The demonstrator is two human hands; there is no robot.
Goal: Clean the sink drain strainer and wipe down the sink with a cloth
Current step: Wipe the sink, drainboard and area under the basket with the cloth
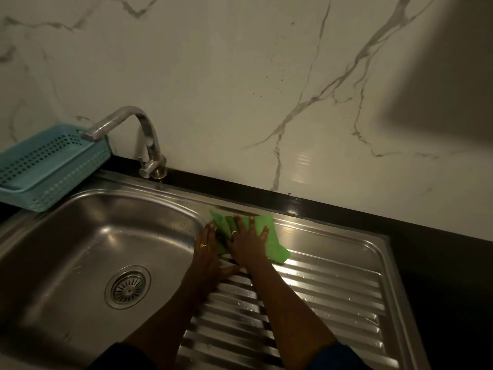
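A green cloth lies spread on the far end of the ribbed steel drainboard, just right of the sink basin. My right hand presses flat on the cloth with straight, spread fingers. Beside it, my left hand rests with straight fingers on the ridge between basin and drainboard, touching the cloth's left edge. The round drain strainer sits in the basin floor, uncovered.
A chrome faucet rises behind the basin with its spout pointing left. A blue perforated plastic basket stands at the basin's back left corner. A marble wall backs the black counter, which runs along the right.
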